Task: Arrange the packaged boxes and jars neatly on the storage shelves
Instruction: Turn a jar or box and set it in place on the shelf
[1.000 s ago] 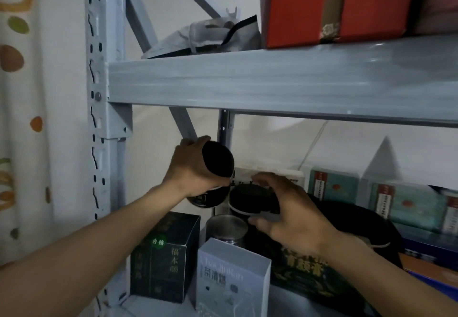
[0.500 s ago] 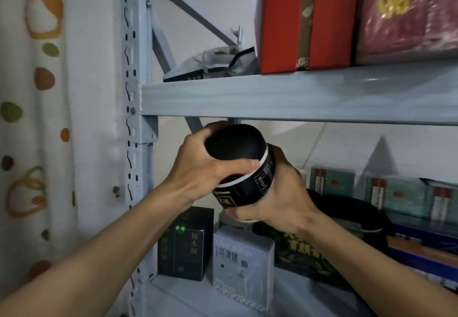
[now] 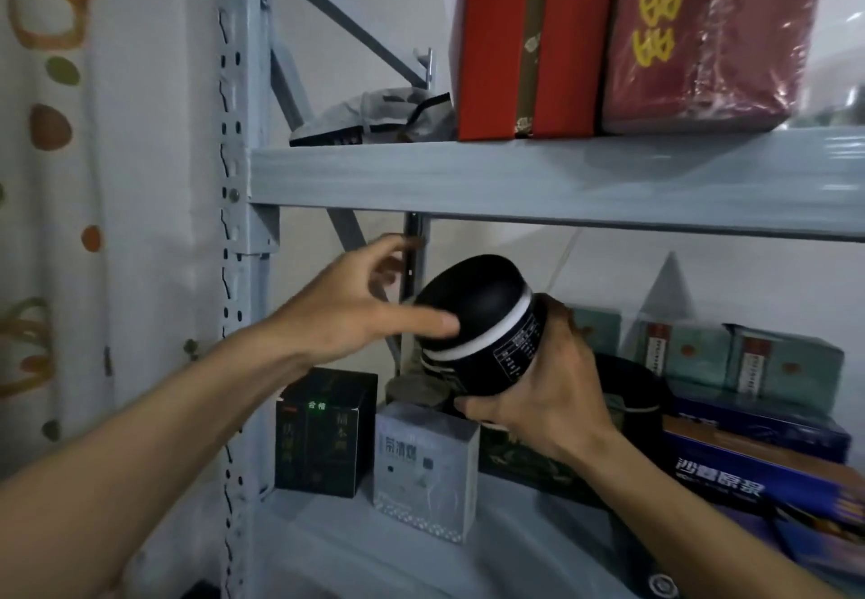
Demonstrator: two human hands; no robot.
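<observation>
**A:** Where is the jar in this shot?

**B:** Off the shelf. A black jar (image 3: 482, 317) with a white band hangs tilted in mid-air, under the upper shelf (image 3: 538, 177) and above the boxes on the lower shelf (image 3: 327, 537). The right hand (image 3: 547, 392) is wrapped round its body from below. The left hand (image 3: 355, 313) is spread wide and grips nothing. Its thumb reaches to the lid, but whether it touches, I can't tell.

**A:** Where should it go?

**B:** My guess is the back left corner, behind the black box (image 3: 325, 432) and the grey box (image 3: 426, 458). A round tin (image 3: 416, 390) sits there already, so room looks tight.

**A:** How should it be done?

**B:** Turn the jar upright first, lid up and label facing out. Bring the free hand beside it to steady it, since the smooth side could slip from a single hand. Lift it over the front boxes rather than nudging them, then set it flat beside the tin, not perched on an edge.
</observation>
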